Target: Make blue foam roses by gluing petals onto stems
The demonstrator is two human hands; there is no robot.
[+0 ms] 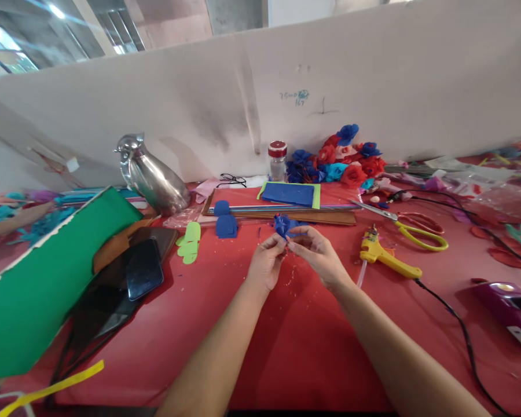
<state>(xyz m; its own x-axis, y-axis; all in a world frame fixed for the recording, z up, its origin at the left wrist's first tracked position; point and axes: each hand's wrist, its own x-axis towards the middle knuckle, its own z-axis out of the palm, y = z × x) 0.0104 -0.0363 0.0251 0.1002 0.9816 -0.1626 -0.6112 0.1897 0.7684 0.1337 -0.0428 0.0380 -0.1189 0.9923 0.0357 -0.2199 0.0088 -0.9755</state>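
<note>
Over the middle of the red table, a small blue paper flower [281,225] is pinched at its base between both hands. My left hand [267,258] closes its thumb and fingertips on the flower from the left. From the right, my right hand [316,252] pinches the same base, its fingertips almost touching the left ones. More blue paper shows just behind the right fingers, partly hidden. Beyond and left of my hands lie cut blue paper petals [227,226] and light green paper pieces [190,243].
A yellow glue gun [388,260] and scissors [417,229] lie to the right, with a black cord. A pile of paper flowers [347,159], a jar [278,162] and a metal jug [158,179] stand behind. At left are a phone [145,270] and a green board [47,289].
</note>
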